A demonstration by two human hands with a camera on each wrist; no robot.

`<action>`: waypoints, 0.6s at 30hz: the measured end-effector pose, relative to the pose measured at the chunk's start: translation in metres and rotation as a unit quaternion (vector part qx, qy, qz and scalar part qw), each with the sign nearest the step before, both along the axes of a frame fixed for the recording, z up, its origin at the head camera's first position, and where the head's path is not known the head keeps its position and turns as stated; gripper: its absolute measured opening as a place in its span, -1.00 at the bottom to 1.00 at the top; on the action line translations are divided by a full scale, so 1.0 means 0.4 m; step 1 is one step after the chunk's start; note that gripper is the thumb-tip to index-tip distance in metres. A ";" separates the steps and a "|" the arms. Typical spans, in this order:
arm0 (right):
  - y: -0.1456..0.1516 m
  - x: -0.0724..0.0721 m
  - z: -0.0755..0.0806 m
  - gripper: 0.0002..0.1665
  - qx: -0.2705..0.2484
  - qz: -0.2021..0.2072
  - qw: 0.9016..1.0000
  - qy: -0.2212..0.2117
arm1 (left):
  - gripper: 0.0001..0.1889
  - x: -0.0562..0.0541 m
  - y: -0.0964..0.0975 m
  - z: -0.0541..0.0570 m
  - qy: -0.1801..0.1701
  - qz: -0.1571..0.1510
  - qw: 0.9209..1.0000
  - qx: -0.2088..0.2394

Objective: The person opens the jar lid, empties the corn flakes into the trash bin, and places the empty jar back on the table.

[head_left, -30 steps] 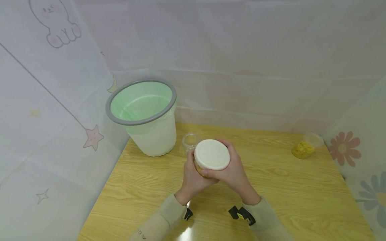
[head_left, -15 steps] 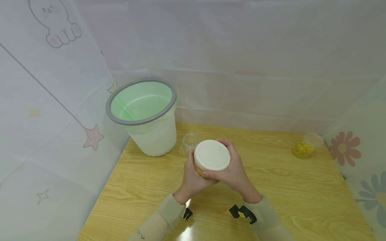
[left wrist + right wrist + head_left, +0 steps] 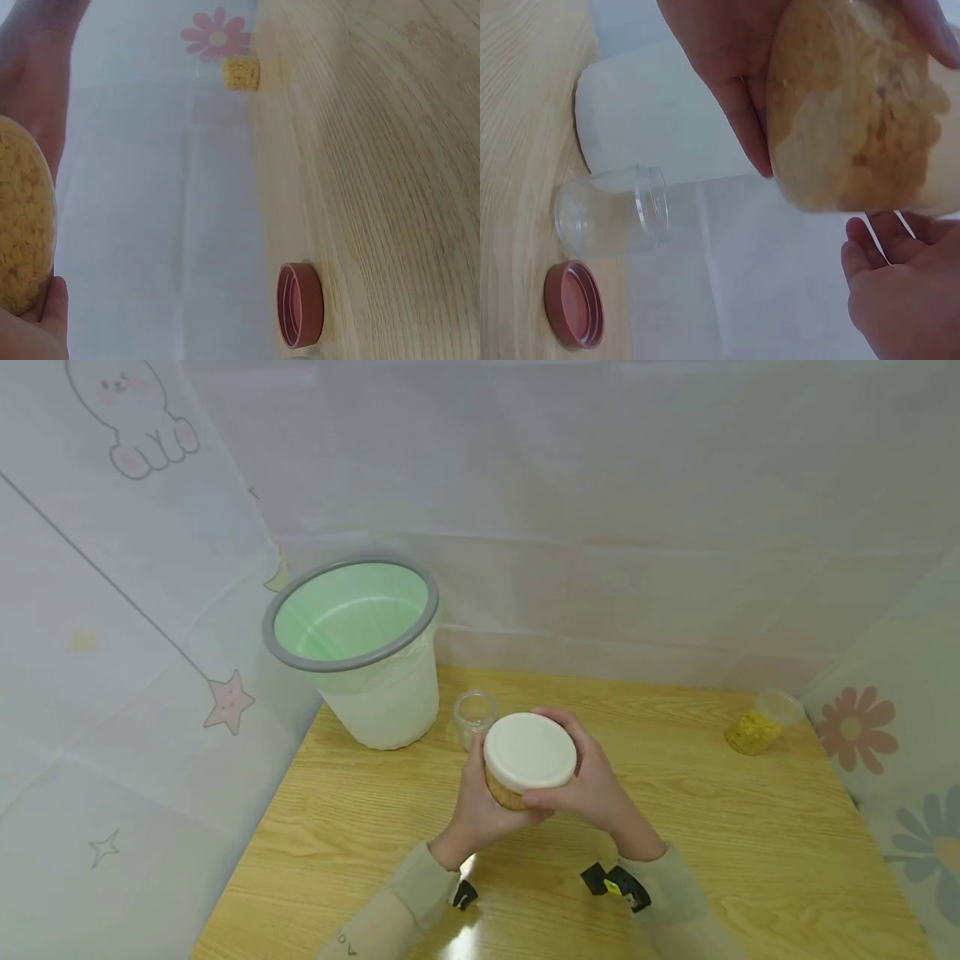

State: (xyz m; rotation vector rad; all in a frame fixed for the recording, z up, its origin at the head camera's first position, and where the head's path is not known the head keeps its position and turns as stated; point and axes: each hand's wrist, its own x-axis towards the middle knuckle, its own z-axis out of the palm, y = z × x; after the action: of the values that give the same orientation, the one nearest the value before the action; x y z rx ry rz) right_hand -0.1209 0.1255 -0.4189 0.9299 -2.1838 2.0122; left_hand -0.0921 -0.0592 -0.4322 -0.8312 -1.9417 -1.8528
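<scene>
A clear jar of yellowish flakes or small pieces, capped with a white lid, is held up over the table. My left hand grips the jar's body from the left and below. On the other side my right hand holds the lid's edge, its thumb across the front. Behind them stands a smaller glass jar without a lid. Close to it in the right wrist view lies a reddish screw lid, hidden behind the hands in the head view.
A bin with a grey rim and green inside stands at the back left. A clear tub with yellow contents lies near the far right corner of the wooden table. Printed cloth walls rise behind and at both sides.
The jar and its white lid have shifted slightly right and toward me. My right hand has moved a little right, and more of the flakes show under the lid. The other things stay put.
</scene>
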 end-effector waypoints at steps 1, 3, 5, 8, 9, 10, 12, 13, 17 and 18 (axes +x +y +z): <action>0.004 -0.001 -0.001 0.15 -0.003 0.008 1.000 0.000 | -0.03 0.001 -0.001 0.001 0.000 -0.001 1.000 -0.001; 0.012 -0.003 -0.002 0.15 -0.005 0.019 1.000 0.002 | -0.03 0.002 -0.001 0.002 -0.001 -0.003 1.000 -0.001; 0.019 -0.004 -0.003 0.15 0.001 0.022 1.000 0.008 | -0.04 0.003 -0.001 0.003 -0.001 -0.004 1.000 -0.005; 0.027 -0.007 -0.004 0.13 0.004 0.034 0.999 0.011 | -0.06 0.005 0.000 0.004 0.002 -0.009 1.000 -0.008; 0.029 -0.009 -0.005 0.13 0.002 0.040 0.999 0.013 | -0.07 0.005 0.000 0.005 0.000 -0.011 1.000 -0.008; 0.031 -0.011 -0.005 0.12 -0.001 0.046 0.999 0.013 | -0.07 0.006 0.001 0.006 -0.001 -0.014 1.000 -0.008; 0.034 -0.016 -0.007 0.11 -0.009 0.060 0.998 0.013 | -0.07 0.007 0.002 0.008 -0.006 -0.017 1.000 -0.007; 0.035 -0.018 -0.008 0.11 -0.013 0.066 0.998 0.013 | -0.08 0.006 0.002 0.007 -0.009 -0.018 1.000 -0.007; 0.038 -0.023 -0.011 0.11 -0.031 0.090 0.995 0.011 | -0.09 0.004 0.003 0.003 -0.003 -0.026 1.000 -0.006; 0.039 -0.024 -0.012 0.12 -0.038 0.098 0.994 0.010 | -0.09 0.000 0.003 -0.005 -0.001 -0.031 1.000 -0.005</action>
State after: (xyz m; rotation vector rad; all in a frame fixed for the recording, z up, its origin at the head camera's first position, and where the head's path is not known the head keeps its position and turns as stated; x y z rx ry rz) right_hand -0.1307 0.1411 -0.4236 1.1904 -2.0625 2.1396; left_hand -0.0920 -0.0578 -0.4342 -0.9025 -1.9489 -1.8817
